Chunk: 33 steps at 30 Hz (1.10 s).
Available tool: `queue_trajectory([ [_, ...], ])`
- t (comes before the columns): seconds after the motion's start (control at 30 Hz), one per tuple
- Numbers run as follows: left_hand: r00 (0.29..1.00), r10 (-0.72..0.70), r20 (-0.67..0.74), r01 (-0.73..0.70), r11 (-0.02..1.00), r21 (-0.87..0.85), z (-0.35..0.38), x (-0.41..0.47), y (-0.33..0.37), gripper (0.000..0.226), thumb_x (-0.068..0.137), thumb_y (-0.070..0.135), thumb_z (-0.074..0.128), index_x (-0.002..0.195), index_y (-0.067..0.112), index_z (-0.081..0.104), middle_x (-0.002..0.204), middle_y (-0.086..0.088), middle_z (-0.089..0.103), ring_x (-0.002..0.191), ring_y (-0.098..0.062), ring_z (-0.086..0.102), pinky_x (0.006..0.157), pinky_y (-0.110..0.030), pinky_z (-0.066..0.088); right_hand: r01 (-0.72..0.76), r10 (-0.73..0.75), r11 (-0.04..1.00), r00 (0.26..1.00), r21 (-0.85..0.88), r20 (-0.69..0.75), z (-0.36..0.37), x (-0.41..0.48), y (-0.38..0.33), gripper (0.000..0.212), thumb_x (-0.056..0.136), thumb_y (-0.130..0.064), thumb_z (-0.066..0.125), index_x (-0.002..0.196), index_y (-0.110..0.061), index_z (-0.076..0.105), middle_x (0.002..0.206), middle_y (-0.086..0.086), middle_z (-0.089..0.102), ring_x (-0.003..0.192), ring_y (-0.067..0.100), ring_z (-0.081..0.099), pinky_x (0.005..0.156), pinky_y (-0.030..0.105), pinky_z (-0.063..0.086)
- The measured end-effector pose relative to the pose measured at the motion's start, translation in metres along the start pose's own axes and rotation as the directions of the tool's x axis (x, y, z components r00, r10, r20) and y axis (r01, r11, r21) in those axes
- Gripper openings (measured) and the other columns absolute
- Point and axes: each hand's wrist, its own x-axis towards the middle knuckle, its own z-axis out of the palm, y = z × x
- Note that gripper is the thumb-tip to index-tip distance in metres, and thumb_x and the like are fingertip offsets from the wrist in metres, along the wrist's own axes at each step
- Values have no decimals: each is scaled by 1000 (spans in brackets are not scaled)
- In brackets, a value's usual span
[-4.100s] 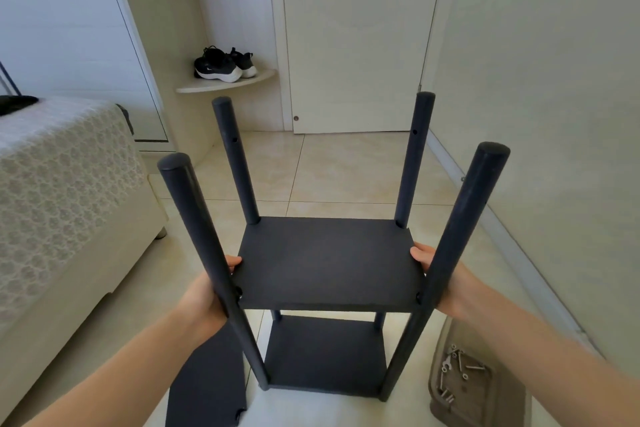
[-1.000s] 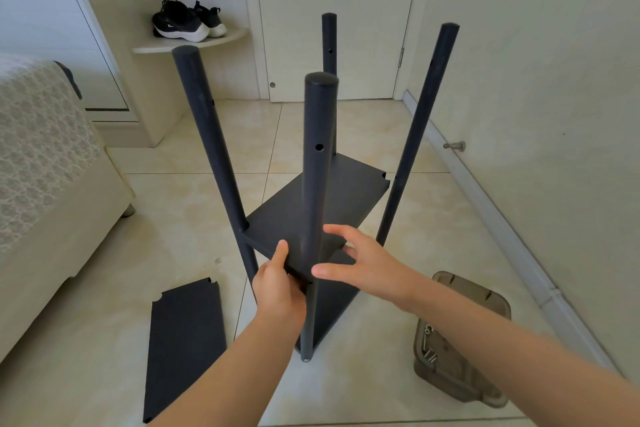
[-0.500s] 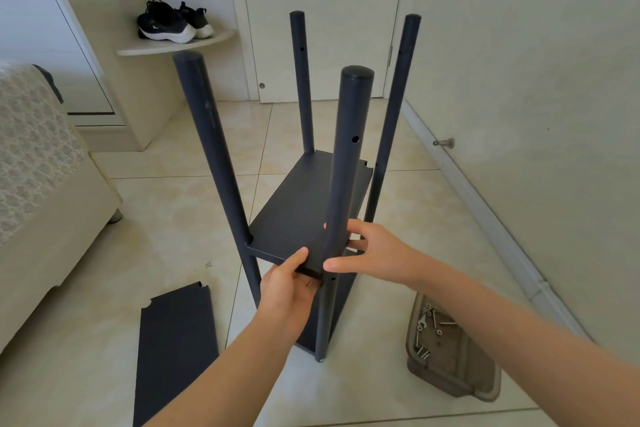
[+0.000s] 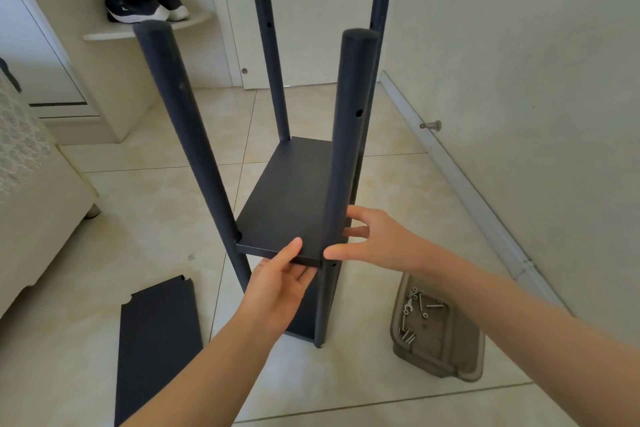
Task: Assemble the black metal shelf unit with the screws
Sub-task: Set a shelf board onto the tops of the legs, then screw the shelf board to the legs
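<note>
Black shelf unit stands upright on the tile floor, 4 posts pointing up w/ a middle board fitted btwn them. Left hand grips the near front edge of that board, thumb on top and fingers under. Right hand is loosely spread at the near-right post, thumb in front and fingers reaching behind, prob. touching it but hard to tell. A spare board lies flat on the floor to the left, and a tray w/ screws sits on the floor to the right, near the wall.
</note>
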Motion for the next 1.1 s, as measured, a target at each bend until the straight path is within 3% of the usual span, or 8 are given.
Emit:
queue_trajectory([
  [0.1,1000,-2,17,1,1000,26,-2,-2,-2,47,83,13,72,128,7,60,120,-14,73,108,-30,72,73,-34,62,11,-11,1000,1000,-3,-2,4,-6,7,82,75,-48,81,145,-36,40,149,-12,45,135,15,47,109,46,44],
  [0.23,998,-16,55,14,999,38,-5,-3,-3,42,88,11,69,128,6,59,125,-15,71,113,-32,70,81,-39,62,-1,0,1000,998,-11,-59,-3,-18,26,81,79,-41,79,147,-38,35,153,-15,38,135,9,45,108,39,46],
  [0.37,998,-14,69,15,1000,-7,-5,-2,-4,37,86,8,69,122,8,62,126,-15,70,114,-32,69,88,-43,60,-65,61,998,981,-15,-185,-14,-33,63,57,90,-31,71,142,-29,47,130,-11,61,120,6,58,105,35,48],
  [0.47,997,2,76,1,1000,-28,-4,-2,-4,46,84,9,69,128,8,60,128,-13,70,115,-31,69,91,-42,59,-212,202,977,953,-18,-226,-16,-44,103,45,94,-22,66,136,-19,54,113,-8,67,105,5,63,95,26,52],
  [0.53,997,13,81,-11,999,-33,-4,-2,-5,47,83,9,69,129,10,60,129,-13,69,116,-29,68,93,-42,57,-325,304,943,927,-66,-218,-10,-49,131,42,95,-19,64,135,-14,55,114,-3,67,104,9,63,91,22,50],
  [0.67,996,17,83,-16,1000,-12,-5,-2,-6,45,82,13,69,126,13,61,129,-10,69,116,-27,69,97,-42,57,-471,443,865,879,-173,-175,8,-54,172,38,98,-23,59,135,-13,56,128,4,64,115,17,59,99,28,46],
  [0.97,997,20,76,-20,1000,2,-9,-1,-6,38,81,16,71,118,18,65,126,-7,72,115,-25,69,85,-39,61,-552,538,789,833,-269,-131,45,-54,197,33,101,-20,49,124,-1,62,125,15,65,117,29,58,97,32,46],
  [1.1,997,9,76,-9,1000,0,-10,-2,-5,42,81,16,72,122,15,62,126,-8,71,116,-25,69,86,-40,61,-552,540,796,833,-248,-120,52,-57,200,32,99,-18,53,126,-5,63,125,12,66,118,26,59,99,31,46],
])
